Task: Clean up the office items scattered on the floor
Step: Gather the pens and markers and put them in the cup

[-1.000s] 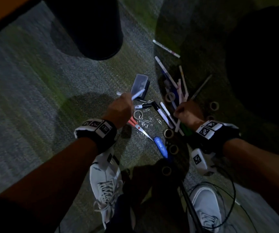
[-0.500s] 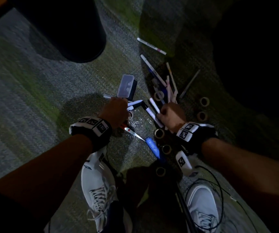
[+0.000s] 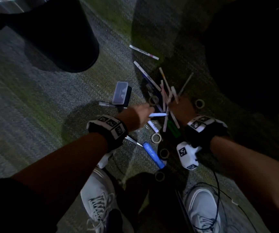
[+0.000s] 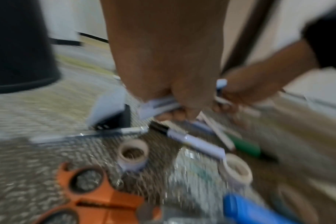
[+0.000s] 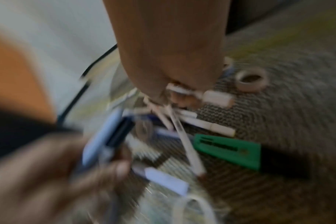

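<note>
Pens, markers and tape rolls lie scattered on the carpet. My left hand (image 3: pixel 141 113) grips white markers (image 3: pixel 158 114), seen curled round them in the left wrist view (image 4: pixel 159 104). My right hand (image 3: pixel 181 110) holds a bundle of pens (image 3: pixel 166 118), several sticking out above and below the fist; the right wrist view shows them (image 5: pixel 182 133) fanned under the fingers. On the floor lie a green highlighter (image 3: pixel 173 129), a white marker (image 3: pixel 153 126), a blue marker (image 3: pixel 153 154), orange-handled scissors (image 4: pixel 98 201) and tape rolls (image 3: pixel 156 138).
A black bin (image 3: pixel 51 32) stands at the upper left. A clear-lidded box (image 3: pixel 120 95) lies beside it on the carpet. More markers (image 3: pixel 143 52) lie farther out. My white shoes (image 3: pixel 100 199) and a black cable (image 3: pixel 217 187) are near the bottom.
Both hands have moved up and right over the pile. The left hand now reaches toward the pens near the right hand, still holding its markers.
</note>
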A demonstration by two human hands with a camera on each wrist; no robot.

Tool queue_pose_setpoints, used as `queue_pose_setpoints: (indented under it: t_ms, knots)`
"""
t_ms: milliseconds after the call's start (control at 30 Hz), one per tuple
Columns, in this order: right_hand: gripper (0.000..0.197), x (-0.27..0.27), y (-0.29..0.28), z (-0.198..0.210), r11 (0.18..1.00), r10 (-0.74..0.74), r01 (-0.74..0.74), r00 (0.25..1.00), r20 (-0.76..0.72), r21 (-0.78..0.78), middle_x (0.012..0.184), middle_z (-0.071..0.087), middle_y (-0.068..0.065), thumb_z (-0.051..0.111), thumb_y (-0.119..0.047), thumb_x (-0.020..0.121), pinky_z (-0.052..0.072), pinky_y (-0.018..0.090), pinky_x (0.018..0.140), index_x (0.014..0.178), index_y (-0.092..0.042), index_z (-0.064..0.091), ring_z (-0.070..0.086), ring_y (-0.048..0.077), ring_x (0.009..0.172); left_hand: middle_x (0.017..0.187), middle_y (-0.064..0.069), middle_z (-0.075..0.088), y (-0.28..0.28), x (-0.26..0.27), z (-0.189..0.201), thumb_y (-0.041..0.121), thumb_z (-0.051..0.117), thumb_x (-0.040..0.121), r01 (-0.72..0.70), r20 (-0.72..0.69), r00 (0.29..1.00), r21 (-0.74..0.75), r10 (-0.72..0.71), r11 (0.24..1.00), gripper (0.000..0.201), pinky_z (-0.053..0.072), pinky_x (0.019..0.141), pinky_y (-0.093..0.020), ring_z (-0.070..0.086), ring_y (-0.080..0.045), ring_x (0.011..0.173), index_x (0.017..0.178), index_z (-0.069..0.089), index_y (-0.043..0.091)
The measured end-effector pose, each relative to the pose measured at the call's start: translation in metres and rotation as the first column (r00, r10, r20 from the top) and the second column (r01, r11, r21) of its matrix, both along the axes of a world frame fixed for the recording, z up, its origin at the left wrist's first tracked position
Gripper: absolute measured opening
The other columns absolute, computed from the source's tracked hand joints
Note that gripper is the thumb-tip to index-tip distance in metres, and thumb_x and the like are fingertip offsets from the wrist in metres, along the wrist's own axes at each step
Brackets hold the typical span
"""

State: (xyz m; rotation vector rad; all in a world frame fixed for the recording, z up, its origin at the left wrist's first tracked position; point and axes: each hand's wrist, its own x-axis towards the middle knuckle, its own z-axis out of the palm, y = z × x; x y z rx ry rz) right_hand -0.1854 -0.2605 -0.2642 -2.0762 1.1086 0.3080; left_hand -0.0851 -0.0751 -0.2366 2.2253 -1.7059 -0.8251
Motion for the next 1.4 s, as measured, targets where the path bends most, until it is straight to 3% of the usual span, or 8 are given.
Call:
queue_pose_setpoints:
  t_ms: [200, 367, 500, 700, 833, 967, 1167, 1400]
  knots:
    - [0.074, 0.008, 0.029, -0.005, 0.936, 0.186, -0.243, 0.955, -0.23, -0.255, 0.129, 0.051, 0.024, 0.06, -0.058, 0.085, 0.051, 0.046, 0.081, 0.128, 0.001, 0.045, 0.06, 0.043, 0.108, 0.104, -0.019, 0.065, 0.003, -0.002, -0.01, 0.003, 0.075, 0.066, 0.095, 0.166, 0.981, 0.051, -0.102, 0.994, 0.021, 0.036, 0.043, -0.024, 0.053, -0.026, 0.041, 0.083, 0.065, 0.008]
    - [0.06, 0.009, 0.038, -0.008, 0.916, 0.252, -0.301, 0.946, -0.205, -0.265, 0.129, 0.052, 0.024, 0.053, -0.049, 0.092, 0.049, 0.048, 0.084, 0.127, -0.001, 0.044, 0.058, 0.046, 0.11, 0.081, -0.015, 0.061, 0.007, 0.002, -0.02, 0.007, 0.053, 0.076, 0.111, 0.161, 0.98, 0.047, -0.117, 0.993, 0.007, 0.05, 0.047, -0.036, 0.058, -0.03, 0.057, 0.081, 0.059, 0.008]
    - [0.057, 0.007, 0.034, -0.009, 0.924, 0.307, -0.349, 0.922, -0.238, -0.159, 0.131, 0.049, 0.026, 0.055, -0.045, 0.092, 0.048, 0.049, 0.09, 0.124, 0.001, 0.047, 0.053, 0.045, 0.116, 0.089, -0.016, 0.066, 0.012, 0.009, -0.007, 0.004, 0.07, 0.077, 0.082, 0.147, 0.985, 0.06, -0.09, 0.995, 0.025, 0.054, 0.057, -0.039, 0.065, -0.035, 0.075, 0.101, 0.062, 0.004]
    - [0.032, -0.001, 0.006, 0.002, 0.907, 0.414, -0.396, 0.9, -0.136, 0.146, 0.091, 0.068, 0.029, 0.053, -0.025, 0.098, 0.045, 0.038, 0.072, 0.109, 0.004, 0.064, 0.066, 0.04, 0.087, 0.086, -0.005, 0.055, 0.022, 0.023, 0.031, 0.012, 0.054, 0.092, -0.013, 0.097, 0.995, 0.132, 0.0, 0.991, 0.013, 0.034, 0.061, -0.031, 0.051, -0.021, 0.072, 0.104, 0.056, 0.009]
    - [0.029, -0.008, -0.005, 0.026, 0.91, 0.285, -0.242, 0.955, -0.081, 0.338, 0.059, 0.058, 0.015, 0.053, -0.02, 0.099, 0.046, 0.034, 0.063, 0.074, -0.008, 0.061, 0.055, 0.025, 0.054, 0.076, -0.009, 0.054, 0.033, 0.032, 0.042, 0.022, 0.054, 0.096, -0.251, 0.007, 0.968, 0.049, 0.251, 0.967, 0.017, 0.044, 0.057, -0.037, 0.061, -0.033, 0.068, 0.099, 0.058, 0.005]
    - [0.021, -0.004, -0.004, 0.064, 0.824, 0.059, -0.086, 0.996, 0.067, 0.56, 0.061, 0.054, 0.017, 0.048, -0.001, 0.098, 0.048, 0.036, 0.055, 0.078, 0.001, 0.052, 0.055, 0.021, 0.042, 0.08, -0.008, 0.071, 0.029, 0.045, 0.063, 0.033, 0.048, 0.099, -0.587, -0.357, 0.727, 0.122, 0.587, 0.801, 0.028, 0.052, 0.073, -0.038, 0.067, -0.029, 0.076, 0.112, 0.051, 0.009]
    - [0.017, 0.019, 0.011, 0.155, 0.676, -0.108, -0.032, 0.984, 0.142, 0.736, 0.063, 0.047, 0.012, 0.046, 0.0, 0.099, 0.041, 0.023, 0.039, 0.083, -0.004, 0.05, 0.048, 0.015, 0.038, 0.069, -0.011, 0.061, 0.012, 0.055, 0.134, 0.026, 0.044, 0.104, -0.771, -0.653, 0.359, 0.194, 0.667, 0.606, 0.039, 0.054, 0.053, -0.03, 0.062, -0.019, 0.053, 0.109, 0.045, -0.013]
    - [0.015, 0.055, 0.008, 0.334, 0.766, -0.036, -0.196, 0.937, 0.346, 0.612, 0.064, 0.052, 0.012, 0.051, -0.003, 0.096, 0.043, 0.023, 0.043, 0.083, -0.01, 0.05, 0.05, 0.016, 0.042, 0.062, -0.008, 0.05, 0.003, 0.076, 0.306, 0.022, 0.054, 0.1, -0.848, -0.726, 0.366, -0.002, 0.583, 0.53, 0.018, 0.045, 0.048, -0.028, 0.048, -0.019, 0.047, 0.087, 0.046, 0.012]
